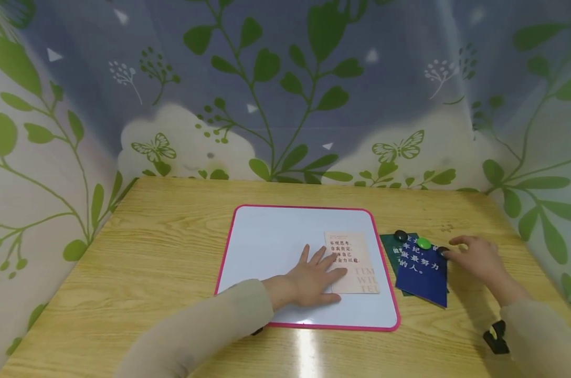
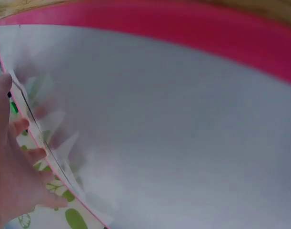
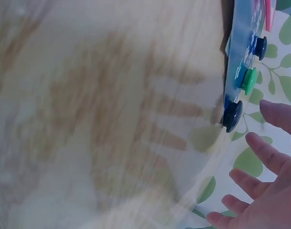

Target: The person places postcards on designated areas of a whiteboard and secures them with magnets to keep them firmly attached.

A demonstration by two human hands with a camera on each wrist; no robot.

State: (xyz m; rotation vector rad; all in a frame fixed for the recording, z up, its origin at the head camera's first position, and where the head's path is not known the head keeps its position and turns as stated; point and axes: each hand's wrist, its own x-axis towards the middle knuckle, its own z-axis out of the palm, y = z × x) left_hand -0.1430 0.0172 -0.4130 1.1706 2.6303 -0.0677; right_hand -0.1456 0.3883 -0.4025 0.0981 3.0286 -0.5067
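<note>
My left hand (image 1: 309, 278) lies with fingers spread over a cream card (image 1: 361, 247) with printed text. That card is on the right part of a pink-edged whiteboard (image 1: 271, 231). In the left wrist view the fingers (image 2: 35, 153) hover or rest at the card's edge; contact is hard to tell. Right of the board, a dark blue card (image 1: 421, 287) overlaps a dark green card (image 1: 388, 243). A black magnet (image 1: 400, 235), a green magnet (image 1: 424, 243) and another black magnet (image 1: 442, 251) sit along their top. My right hand (image 1: 476, 257) is beside the rightmost magnet, fingers extended and apart in the right wrist view.
The wooden table (image 1: 172, 236) carries the board and cards. A wall (image 1: 285, 131) with leaf and butterfly patterns stands behind it, and similar patterned walls flank both sides. A black strap (image 1: 497, 337) is at the right wrist.
</note>
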